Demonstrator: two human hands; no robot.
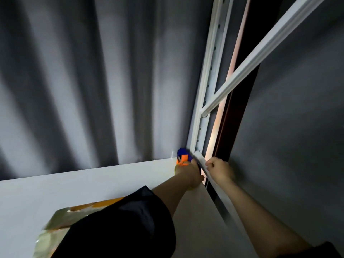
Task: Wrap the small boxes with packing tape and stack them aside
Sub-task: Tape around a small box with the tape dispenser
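**Head view: both hands at the shelf's far right corner**

The left hand (188,172) grips a blue-and-orange tape dispenser (182,158) at the far right corner of the white shelf (93,185). The right hand (219,169), fingers curled, clasps the white frame rail (202,164) at the right edge. A taped box (61,218) lies at the near edge, partly hidden by the dark sleeve (119,228).

We can read no text, label, brand, number or sign anywhere in this view. The blue and orange tape dispenser (182,158) at the far right corner of the white shelf (89,183) shows only plain colour, blurred. The shiny wrapped package (61,223) near us on the left carries orange patches, but we can make out no lettering there.
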